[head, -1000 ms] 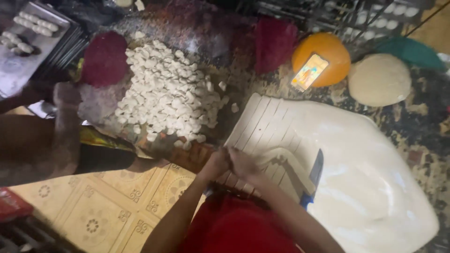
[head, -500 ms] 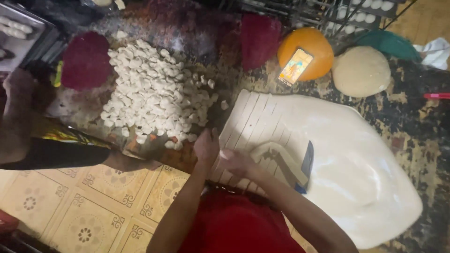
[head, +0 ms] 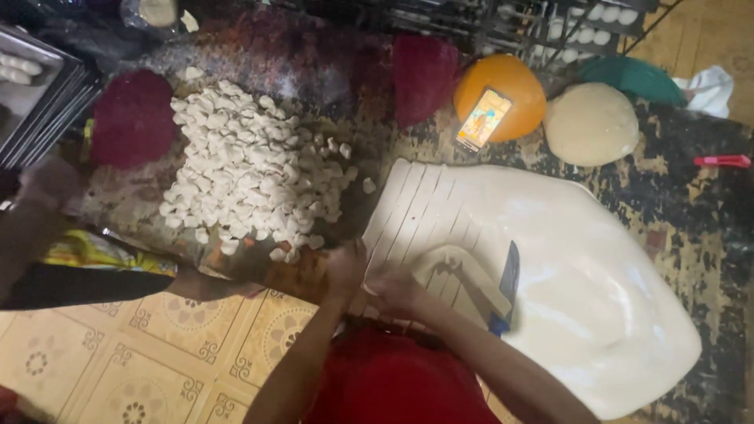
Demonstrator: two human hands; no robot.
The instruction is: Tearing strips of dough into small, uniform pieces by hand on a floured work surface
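Note:
A large flat sheet of pale dough (head: 581,314) lies on the dark worktop, its left part cut into long strips (head: 416,212). My left hand (head: 345,268) and my right hand (head: 395,292) are close together at the near end of the strips, both blurred. My right hand grips the end of a lifted dough strip (head: 471,276). My left hand is beside it, its fingers too blurred to read. A blue-handled knife (head: 508,286) rests on the sheet just right of my hands. A heap of small cut dough pieces (head: 251,173) lies to the left.
A round dough ball (head: 591,123), an orange bowl (head: 512,88) with a phone (head: 481,119) on it, two dark red cloths (head: 133,118) and metal trays (head: 31,86) ring the worktop. Another person's arm (head: 35,235) reaches in at left. Patterned floor tiles (head: 157,353) lie below.
My two hands stay at the strip ends but have shifted slightly; the left hand has dropped from over the heap's edge. The other person's arm at left has moved.

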